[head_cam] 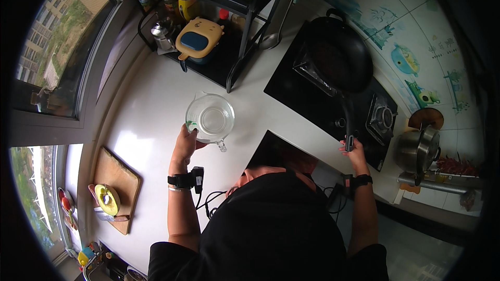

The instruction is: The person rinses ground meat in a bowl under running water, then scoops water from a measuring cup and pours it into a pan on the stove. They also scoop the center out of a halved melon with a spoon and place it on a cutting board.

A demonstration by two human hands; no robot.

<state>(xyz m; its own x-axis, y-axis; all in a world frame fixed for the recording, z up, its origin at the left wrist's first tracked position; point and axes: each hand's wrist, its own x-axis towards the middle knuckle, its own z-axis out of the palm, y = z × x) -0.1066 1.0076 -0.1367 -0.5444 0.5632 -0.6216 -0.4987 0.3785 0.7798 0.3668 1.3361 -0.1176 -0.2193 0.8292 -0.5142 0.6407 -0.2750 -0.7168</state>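
A clear glass measuring jug [214, 119] with a pouring lip is over the white countertop. My left hand [185, 144] grips its near left side, with the thumb over the rim. Whether the jug's base touches the counter I cannot tell, and no contents show in it. A black wok [340, 56] sits over the far burner of the black gas hob [287, 82]. The wok's long handle [347, 121] points back towards me. Around the handle's end is my right hand [357, 155], its fingertips showing on the left side.
A black two-tier rack [230, 76] stands behind the jug, holding a bear-shaped container [201, 39]. A ladle [270, 41] lies beside it. To the left, a wooden board [117, 179] carries a cut yellow melon [107, 200] and a knife [113, 216]. A steel pot [414, 150] stands right.
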